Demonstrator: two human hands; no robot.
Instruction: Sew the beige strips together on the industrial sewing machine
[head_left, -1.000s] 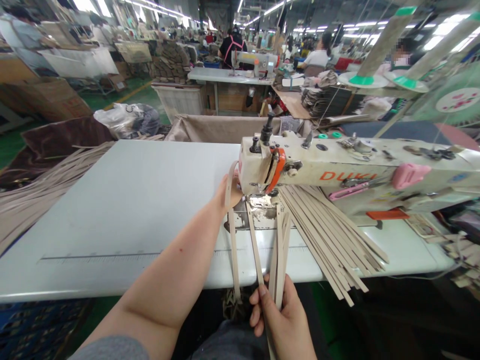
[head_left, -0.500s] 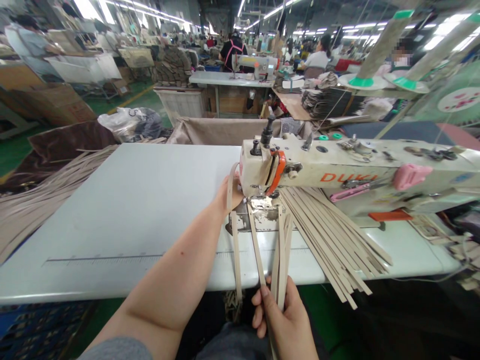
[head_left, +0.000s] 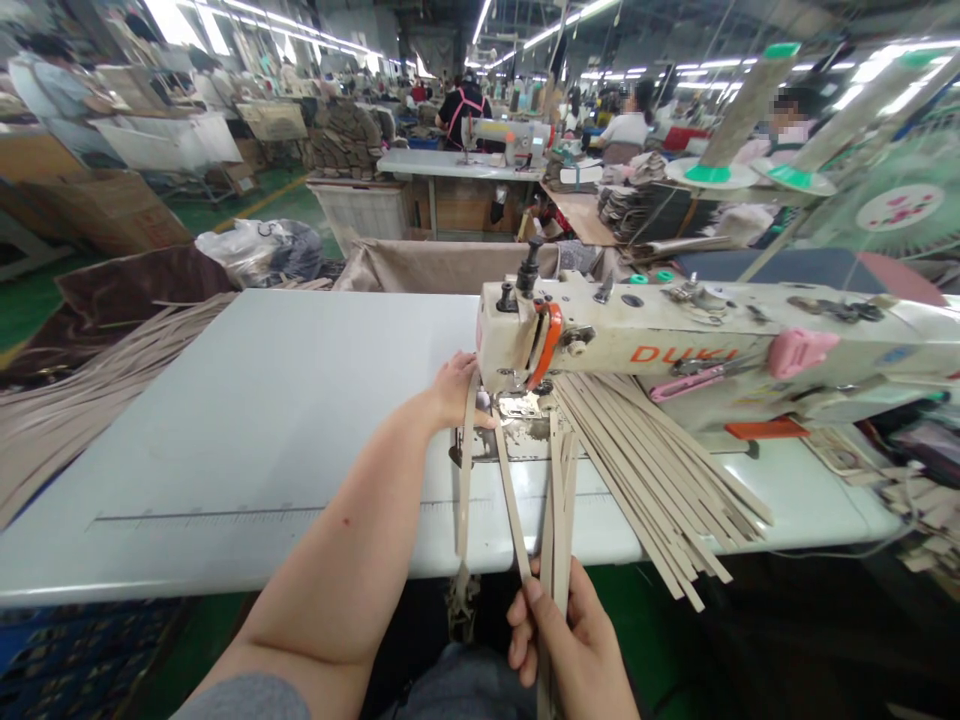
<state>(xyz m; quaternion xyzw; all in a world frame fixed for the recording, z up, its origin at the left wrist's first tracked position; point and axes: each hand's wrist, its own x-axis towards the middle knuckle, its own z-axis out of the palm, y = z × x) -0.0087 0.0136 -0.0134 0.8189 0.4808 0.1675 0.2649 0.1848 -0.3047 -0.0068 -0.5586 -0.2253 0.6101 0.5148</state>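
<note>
My left hand (head_left: 452,392) lies by the needle area of a white sewing machine (head_left: 517,335), its fingers stretched out and the thumb apart, towards the metal plate (head_left: 525,440). One narrow beige strip (head_left: 466,480) runs in front of this hand and hangs over the table edge. My right hand (head_left: 574,630), at the front edge, is closed on several beige strips (head_left: 559,520). One of them, a single strip (head_left: 511,490), reaches up from its thumb to the presser foot area. The fingertips of my left hand are partly hidden at the machine head.
A fan of loose beige strips (head_left: 660,480) lies under the machine arm on the right. More strips (head_left: 112,380) are heaped left of the white table (head_left: 300,400). Thread cones (head_left: 742,120) and a fan (head_left: 896,205) stand behind at right. Several people work farther back.
My left hand's fingers have spread out, and the strip that looped up over it now hangs lower and straighter. My right hand keeps its grip, almost in place. The view has shifted slightly.
</note>
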